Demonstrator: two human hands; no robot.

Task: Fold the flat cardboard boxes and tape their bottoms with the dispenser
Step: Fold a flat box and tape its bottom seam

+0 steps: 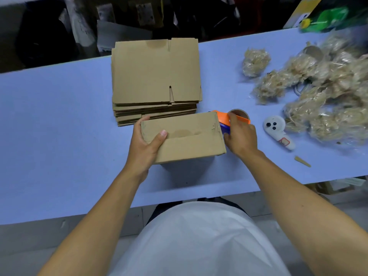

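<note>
Folded cardboard box [183, 136] sits on the blue worktop [59, 116], closed flaps facing up. Left hand [146, 145] grips its left end: thumb curled over the top by the flap seam, fingers wrapped round the far side. Right hand [240, 135] is curled around the tape dispenser [229, 121], orange and blue, pressed against the box's right end; the tape roll's core shows just beyond that hand's knuckles. Can't tell if tape is on the seam yet.

Stack of flat cardboard boxes [156, 76] lies just beyond the left hand's fingertips, touching or nearly touching the folded box's far edge. White handheld controller [277, 131] lies just right of the right hand. Small cardboard scrap [302, 161] right of the right wrist. Bundles of pale fibre in clear plastic [328, 96] are piled further right, beyond the controller.
</note>
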